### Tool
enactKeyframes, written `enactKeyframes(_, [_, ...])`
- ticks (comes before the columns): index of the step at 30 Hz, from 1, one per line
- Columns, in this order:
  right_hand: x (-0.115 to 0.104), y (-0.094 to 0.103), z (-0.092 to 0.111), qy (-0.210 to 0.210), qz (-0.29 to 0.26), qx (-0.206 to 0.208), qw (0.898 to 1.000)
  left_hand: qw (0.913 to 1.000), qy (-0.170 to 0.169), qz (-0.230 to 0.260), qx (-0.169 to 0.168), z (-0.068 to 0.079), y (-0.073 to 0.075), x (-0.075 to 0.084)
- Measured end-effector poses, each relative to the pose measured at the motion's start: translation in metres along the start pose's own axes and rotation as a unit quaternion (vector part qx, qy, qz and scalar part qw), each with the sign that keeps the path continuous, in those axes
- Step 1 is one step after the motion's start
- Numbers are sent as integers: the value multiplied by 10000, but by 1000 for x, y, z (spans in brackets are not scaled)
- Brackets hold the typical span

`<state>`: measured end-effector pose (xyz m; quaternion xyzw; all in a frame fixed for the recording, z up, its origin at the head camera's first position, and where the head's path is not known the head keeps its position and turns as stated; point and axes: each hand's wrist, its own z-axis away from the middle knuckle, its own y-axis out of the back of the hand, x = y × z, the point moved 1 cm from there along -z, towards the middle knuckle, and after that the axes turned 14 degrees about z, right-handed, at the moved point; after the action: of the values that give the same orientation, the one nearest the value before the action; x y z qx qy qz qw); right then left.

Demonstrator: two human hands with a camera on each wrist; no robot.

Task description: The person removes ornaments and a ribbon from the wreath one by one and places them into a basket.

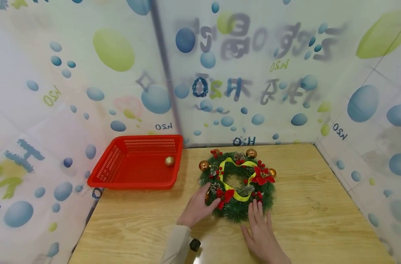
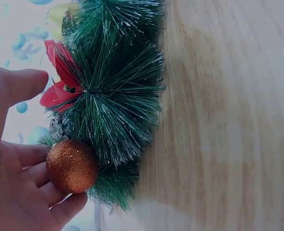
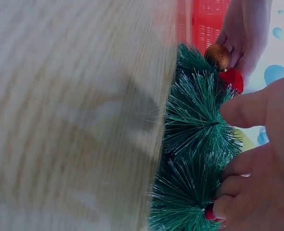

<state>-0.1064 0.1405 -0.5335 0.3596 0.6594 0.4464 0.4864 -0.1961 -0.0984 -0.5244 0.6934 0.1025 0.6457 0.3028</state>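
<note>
Wreath [image 1: 239, 212]: lies flat on surface [image 1: 319, 205], round, no long axis; ahead of both hands, neither clearly nearer. Left hand [image 1: 197, 206]: at near-left edge, thumb spread from fingers behind bauble [image 2: 72, 166]. Right hand [image 1: 261, 231]: at near-right edge, fingers extended.

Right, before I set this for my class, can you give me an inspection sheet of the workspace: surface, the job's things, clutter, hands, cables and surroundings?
Surface: pale wooden table, wood grain showing.
Job's things: green wreath lying on the table, with yellow ribbon, red flowers and shiny balls; red basket beside it, holding one gold ball.
Clutter: small black object beside the left sleeve; its use cannot be told.
Hands: left hand at the wreath's left side, fingers behind a copper ball; right hand at its near right edge.
Cables: nothing seen.
Surroundings: white walls with blue and green spots and reversed lettering.
</note>
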Motion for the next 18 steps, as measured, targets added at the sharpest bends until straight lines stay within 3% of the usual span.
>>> enactKeyframes(11, [10, 2, -5, -41, 105, -70, 9999, 9998, 4, 78, -206, 8, -2, 5])
enactKeyframes(18, [12, 5, -6, -76, 129, -73, 9999, 9998, -37, 88, -163, 15, -3, 5])
